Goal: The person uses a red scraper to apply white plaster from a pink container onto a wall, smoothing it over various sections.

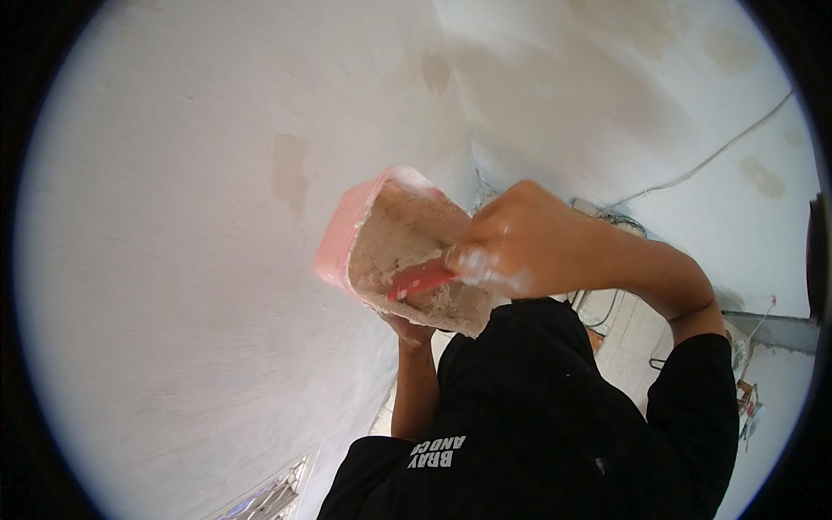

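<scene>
A pink plastic tub [342, 234] is tilted in front of my chest, its open side facing me. Beige wall putty [412, 227] coats its inside and rim. From beneath, my left hand [409, 329] is closed on the tub, its fingers mostly hidden behind the wall. My right hand [520, 247] grips a red-handled putty knife [420, 279] that reaches into the tub. The far end of the tool is sunk in the putty, so its blade is hidden. White smears of putty mark my right hand around the thumb.
A pale wall [191, 286] with a beige patch [289, 173] rises close on the left and meets another patched wall [572, 95] at a corner. A thin cable [702, 165] runs along that wall. Pale floor tiles [628, 334] and dark cords lie below on the right.
</scene>
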The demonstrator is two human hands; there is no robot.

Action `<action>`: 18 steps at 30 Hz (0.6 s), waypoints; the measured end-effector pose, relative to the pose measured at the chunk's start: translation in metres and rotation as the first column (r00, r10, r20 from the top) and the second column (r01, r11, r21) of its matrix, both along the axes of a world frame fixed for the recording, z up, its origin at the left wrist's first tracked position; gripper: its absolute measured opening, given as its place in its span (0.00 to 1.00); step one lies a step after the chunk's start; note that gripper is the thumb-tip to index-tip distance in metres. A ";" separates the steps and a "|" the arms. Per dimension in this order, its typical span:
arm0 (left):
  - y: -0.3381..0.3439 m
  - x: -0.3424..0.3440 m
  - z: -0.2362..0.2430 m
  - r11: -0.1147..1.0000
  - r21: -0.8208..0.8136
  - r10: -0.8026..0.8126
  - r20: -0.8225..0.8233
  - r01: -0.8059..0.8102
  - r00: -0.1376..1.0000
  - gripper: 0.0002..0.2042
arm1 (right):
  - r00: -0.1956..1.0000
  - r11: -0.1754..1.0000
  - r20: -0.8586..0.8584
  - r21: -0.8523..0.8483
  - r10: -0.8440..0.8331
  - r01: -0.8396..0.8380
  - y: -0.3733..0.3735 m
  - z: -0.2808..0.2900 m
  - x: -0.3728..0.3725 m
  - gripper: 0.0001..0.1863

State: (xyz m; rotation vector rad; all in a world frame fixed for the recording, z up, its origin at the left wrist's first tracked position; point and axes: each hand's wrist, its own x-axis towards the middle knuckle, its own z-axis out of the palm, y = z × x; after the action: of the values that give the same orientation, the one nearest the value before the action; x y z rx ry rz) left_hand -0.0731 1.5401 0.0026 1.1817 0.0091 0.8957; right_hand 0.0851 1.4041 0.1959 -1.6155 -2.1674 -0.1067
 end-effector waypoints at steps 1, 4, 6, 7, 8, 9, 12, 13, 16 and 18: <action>0.000 0.000 0.000 1.000 -0.005 -0.007 -0.001 0.007 1.000 0.31 | 0.990 0.994 -0.092 -0.025 -0.110 0.108 -0.003 0.006 0.001 0.06; -0.009 0.011 0.017 0.990 -0.011 0.143 -0.065 -0.144 0.988 0.32 | 0.925 0.951 -0.221 -0.089 -0.309 0.297 -0.008 0.015 0.014 0.11; -0.010 0.015 0.021 0.930 -0.366 -0.020 0.034 0.031 0.999 0.33 | 0.789 0.855 -0.333 -0.159 -0.517 0.493 -0.009 0.012 0.018 0.20; -0.010 0.016 0.022 0.929 -0.368 -0.020 0.039 0.033 0.999 0.33 | 0.790 0.855 -0.328 -0.158 -0.518 0.495 -0.007 0.008 0.021 0.20; -0.009 0.014 0.024 0.949 -0.314 -0.024 0.020 0.030 0.999 0.33 | 0.756 0.843 -0.376 -0.181 -0.536 0.507 -0.004 0.006 0.024 0.20; -0.009 0.013 0.027 0.965 -0.260 -0.028 0.001 0.027 1.000 0.34 | 0.719 0.831 -0.422 -0.204 -0.552 0.518 -0.002 0.007 0.025 0.20; -0.009 0.014 0.031 0.979 -0.203 0.003 0.016 0.000 1.000 0.34 | 0.578 0.782 -0.531 -0.481 -0.619 0.395 0.001 0.022 0.025 0.20; -0.009 0.015 0.034 0.979 -0.204 0.008 0.023 -0.003 1.000 0.34 | 0.585 0.784 -0.527 -0.479 -0.616 0.395 0.003 0.024 0.025 0.20; -0.008 0.015 0.039 0.928 -0.366 -0.054 0.032 0.062 0.998 0.34 | 0.558 0.815 -0.595 -0.436 -0.579 0.381 0.002 0.020 0.023 0.19; -0.008 0.013 0.038 0.822 -0.548 -0.137 0.078 0.157 0.988 0.34 | 0.479 0.832 -0.694 -0.344 -0.538 0.435 0.001 0.009 0.028 0.20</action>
State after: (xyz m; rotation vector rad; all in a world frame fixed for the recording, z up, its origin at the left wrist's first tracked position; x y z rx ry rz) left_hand -0.0596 1.5319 0.0404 0.6104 0.1399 0.7071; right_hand 0.1135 1.4054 0.2045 -1.8403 -1.0192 0.4903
